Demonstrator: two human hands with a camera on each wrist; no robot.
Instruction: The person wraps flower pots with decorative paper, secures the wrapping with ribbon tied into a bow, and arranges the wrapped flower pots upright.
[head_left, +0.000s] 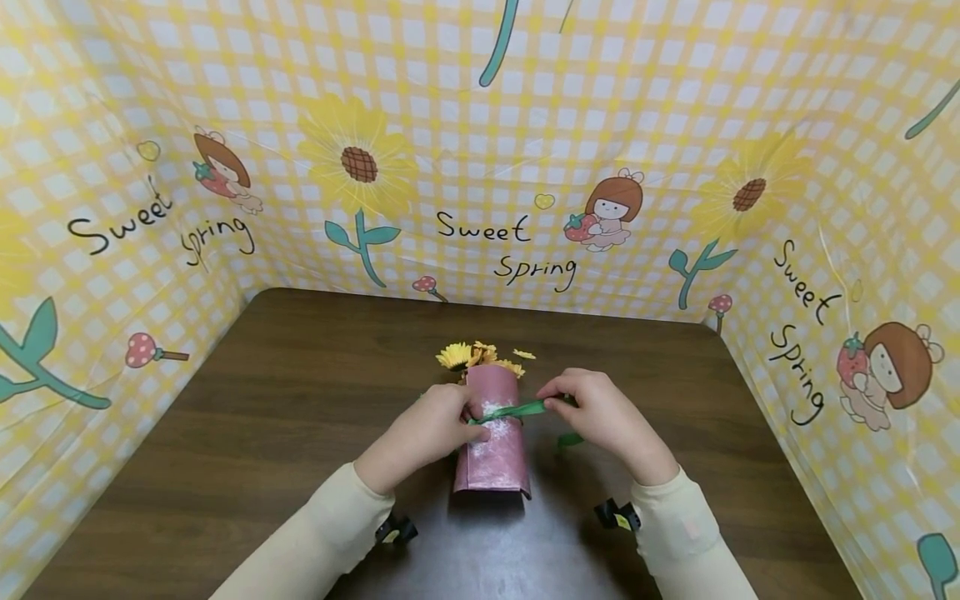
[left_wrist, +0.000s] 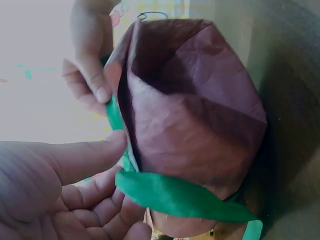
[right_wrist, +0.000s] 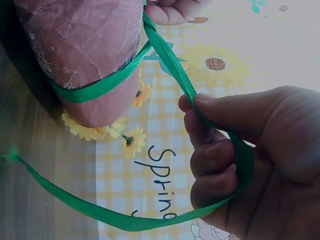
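A bouquet lies on the table, wrapped in pink paper (head_left: 492,467), with its yellow flowers (head_left: 454,357) at the far end. Around the paper runs a green ribbon (head_left: 528,409). My left hand (head_left: 431,425) pinches the ribbon against the wrapper's left side with thumb and fingers. Held out to the right, the ribbon's other stretch is pinched by my right hand (head_left: 600,417). In the right wrist view a frayed ribbon tail (right_wrist: 100,212) loops from the right hand (right_wrist: 280,130) and hangs loose. The left wrist view looks into the wrapper's open near end (left_wrist: 195,75).
The dark wooden table (head_left: 300,375) reaches to a yellow checked cloth (head_left: 480,150) standing on the back and both sides. A black wrist device (head_left: 618,515) sits by the right sleeve, and another (head_left: 397,530) by the left.
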